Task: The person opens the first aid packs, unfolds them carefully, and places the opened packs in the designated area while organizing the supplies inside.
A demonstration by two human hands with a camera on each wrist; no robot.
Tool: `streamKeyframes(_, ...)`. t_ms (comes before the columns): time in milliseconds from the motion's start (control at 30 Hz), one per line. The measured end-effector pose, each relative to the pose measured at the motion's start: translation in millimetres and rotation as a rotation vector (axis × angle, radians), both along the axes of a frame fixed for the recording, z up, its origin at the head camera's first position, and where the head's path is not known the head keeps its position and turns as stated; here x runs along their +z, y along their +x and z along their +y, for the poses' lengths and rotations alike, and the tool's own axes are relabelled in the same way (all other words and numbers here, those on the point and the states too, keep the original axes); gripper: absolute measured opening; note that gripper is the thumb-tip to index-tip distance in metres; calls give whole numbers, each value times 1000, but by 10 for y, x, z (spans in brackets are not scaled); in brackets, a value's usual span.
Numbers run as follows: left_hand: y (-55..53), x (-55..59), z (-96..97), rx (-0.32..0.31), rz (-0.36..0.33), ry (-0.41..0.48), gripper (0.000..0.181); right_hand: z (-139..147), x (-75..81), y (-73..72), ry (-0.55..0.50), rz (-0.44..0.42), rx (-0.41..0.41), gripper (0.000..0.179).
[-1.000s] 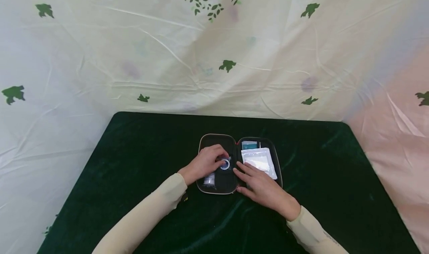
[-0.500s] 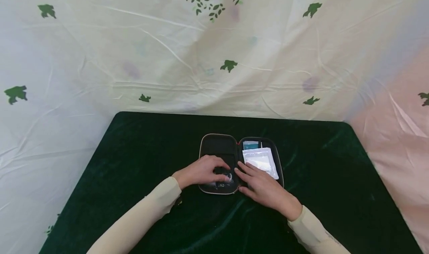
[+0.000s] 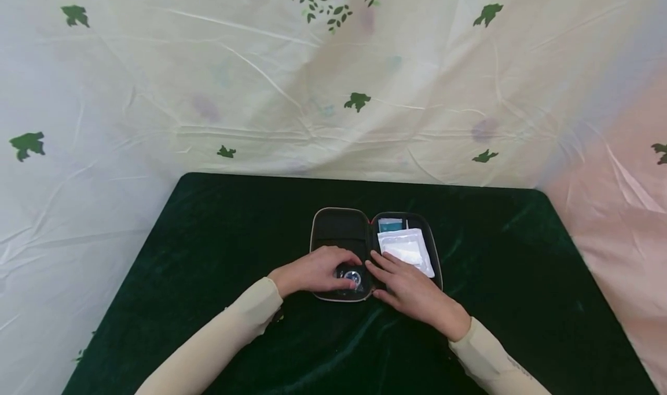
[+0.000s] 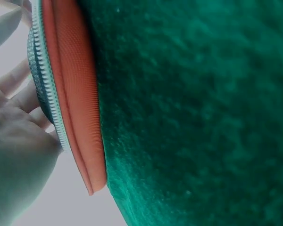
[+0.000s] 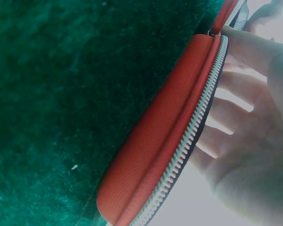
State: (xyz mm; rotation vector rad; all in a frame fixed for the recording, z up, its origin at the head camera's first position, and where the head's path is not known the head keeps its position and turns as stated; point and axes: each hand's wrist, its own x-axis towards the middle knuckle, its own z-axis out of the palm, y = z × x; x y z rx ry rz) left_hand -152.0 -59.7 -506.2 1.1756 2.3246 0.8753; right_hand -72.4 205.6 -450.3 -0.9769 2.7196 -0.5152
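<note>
An unzipped red case point(image 5: 155, 117) with a black inside lies spread flat, its two halves side by side. In the left half point(image 3: 340, 221), a white ring-shaped roll point(image 3: 353, 278) in clear wrapping lies near the front. My left hand point(image 3: 315, 269) reaches over that half, its thumb at the roll and its index finger apart from the thumb. My right hand point(image 3: 414, 291) rests on the right half with spread fingers, fingertips at the hinge and the lower edge of a white packet point(image 3: 406, 247). The left palm hides part of the left half.
A blue-and-white packet point(image 3: 390, 225) sits at the back of the right half, behind the white packet. Dark green velvet cloth point(image 3: 250, 227) covers the table around the case. A pale curtain point(image 3: 281, 94) with green bird shapes hangs behind.
My left hand has come lower and toward the front of the left half. The ring-shaped roll has shifted with it from the middle to the front. The right hand stays in place.
</note>
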Motion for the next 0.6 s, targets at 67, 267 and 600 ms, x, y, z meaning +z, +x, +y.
streamKeyframes(67,31,71,25,-16,9,-9,54,10,0,5,2,-5,-4,62)
streamKeyframes(267,170,363,57,-1,93,-70,47,-2,-5,5,-12,24,-13,63)
streamKeyframes(600,295,453,5,4,339,-164,44,-17,34,32,-56,130,-94,63)
